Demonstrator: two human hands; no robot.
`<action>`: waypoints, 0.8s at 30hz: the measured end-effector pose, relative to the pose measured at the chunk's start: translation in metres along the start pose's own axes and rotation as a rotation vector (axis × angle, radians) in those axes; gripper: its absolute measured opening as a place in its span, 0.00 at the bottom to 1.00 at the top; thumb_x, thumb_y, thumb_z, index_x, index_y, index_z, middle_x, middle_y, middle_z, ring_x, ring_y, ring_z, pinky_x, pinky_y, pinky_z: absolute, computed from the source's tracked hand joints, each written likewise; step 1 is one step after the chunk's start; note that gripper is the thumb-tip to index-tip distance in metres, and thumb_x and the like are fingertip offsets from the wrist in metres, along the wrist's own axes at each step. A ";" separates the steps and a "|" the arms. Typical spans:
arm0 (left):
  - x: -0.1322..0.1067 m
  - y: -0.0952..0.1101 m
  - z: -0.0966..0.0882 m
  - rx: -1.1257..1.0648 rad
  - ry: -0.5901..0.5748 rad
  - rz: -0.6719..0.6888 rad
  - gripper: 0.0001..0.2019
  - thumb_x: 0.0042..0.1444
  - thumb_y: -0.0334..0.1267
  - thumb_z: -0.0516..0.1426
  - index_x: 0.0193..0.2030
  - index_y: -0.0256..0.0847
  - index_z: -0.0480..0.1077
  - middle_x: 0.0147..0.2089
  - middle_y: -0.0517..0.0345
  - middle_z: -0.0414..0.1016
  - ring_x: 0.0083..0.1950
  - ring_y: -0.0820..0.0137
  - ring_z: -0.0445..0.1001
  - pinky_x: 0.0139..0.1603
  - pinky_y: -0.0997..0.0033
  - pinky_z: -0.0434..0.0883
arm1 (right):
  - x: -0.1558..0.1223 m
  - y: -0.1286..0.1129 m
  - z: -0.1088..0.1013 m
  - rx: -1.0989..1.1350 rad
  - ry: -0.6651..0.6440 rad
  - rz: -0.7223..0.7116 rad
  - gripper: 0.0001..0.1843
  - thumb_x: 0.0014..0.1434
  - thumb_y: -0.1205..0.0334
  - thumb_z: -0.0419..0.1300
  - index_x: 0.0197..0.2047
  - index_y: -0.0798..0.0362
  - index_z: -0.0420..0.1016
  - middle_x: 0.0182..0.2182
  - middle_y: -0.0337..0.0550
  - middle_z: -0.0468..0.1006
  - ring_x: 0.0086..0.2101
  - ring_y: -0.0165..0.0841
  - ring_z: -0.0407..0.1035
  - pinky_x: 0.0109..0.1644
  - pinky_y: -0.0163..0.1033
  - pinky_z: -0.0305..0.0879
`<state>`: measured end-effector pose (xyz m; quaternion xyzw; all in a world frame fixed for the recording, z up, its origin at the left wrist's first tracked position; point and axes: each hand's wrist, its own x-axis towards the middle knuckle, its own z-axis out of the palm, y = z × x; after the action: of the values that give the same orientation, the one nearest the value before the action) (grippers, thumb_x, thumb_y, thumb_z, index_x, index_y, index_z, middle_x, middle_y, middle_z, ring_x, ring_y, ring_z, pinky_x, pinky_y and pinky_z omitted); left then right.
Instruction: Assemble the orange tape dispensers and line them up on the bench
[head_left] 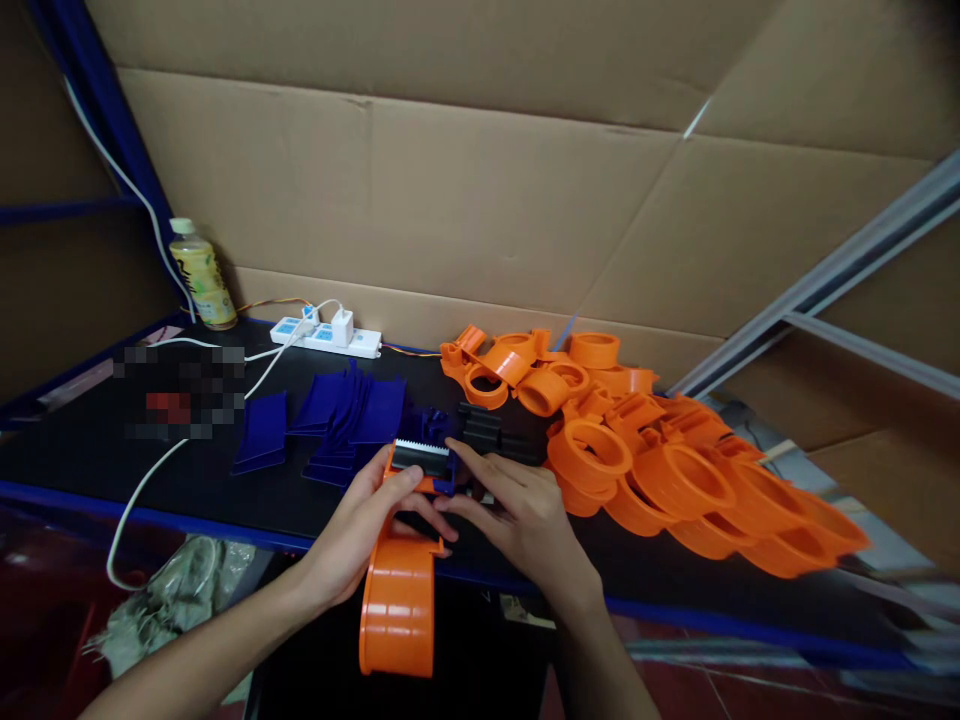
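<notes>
Left hand (pixel 367 510) clasps the dispenser (pixel 399 610) — it hangs below the fingers, past the bench edge (pixel 225 531); right hand (pixel 529 510) pinches its blue end (pixel 445 487) — pile (pixel 656 490) near, rightward.

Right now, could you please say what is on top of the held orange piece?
A toothed strip, black piece and blue piece show; what the left hand and right hand cover is hidden.

Left forearm (pixel 217 632), between seven and eight o'clock: bare, slim. Right forearm (pixel 604 645), five o'clock: bare likewise. Both broaden away from wrist. Left hand (pixel 367 520), right hand (pixel 529 508): bare; fingers (pixel 487 473) slender.
</notes>
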<state>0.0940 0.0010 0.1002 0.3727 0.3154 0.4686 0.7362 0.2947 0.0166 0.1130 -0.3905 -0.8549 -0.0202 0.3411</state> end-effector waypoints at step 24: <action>0.020 0.011 0.012 0.263 -0.059 0.143 0.15 0.61 0.48 0.61 0.44 0.41 0.64 0.32 0.60 0.78 0.28 0.67 0.82 0.28 0.74 0.76 | -0.003 0.006 -0.007 0.329 0.099 0.172 0.27 0.60 0.58 0.69 0.62 0.50 0.74 0.34 0.40 0.80 0.30 0.31 0.74 0.34 0.36 0.74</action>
<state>0.1055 0.0194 0.1137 0.5012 0.3249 0.4634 0.6547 0.3040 0.0173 0.1149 -0.3997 -0.7923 0.1300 0.4422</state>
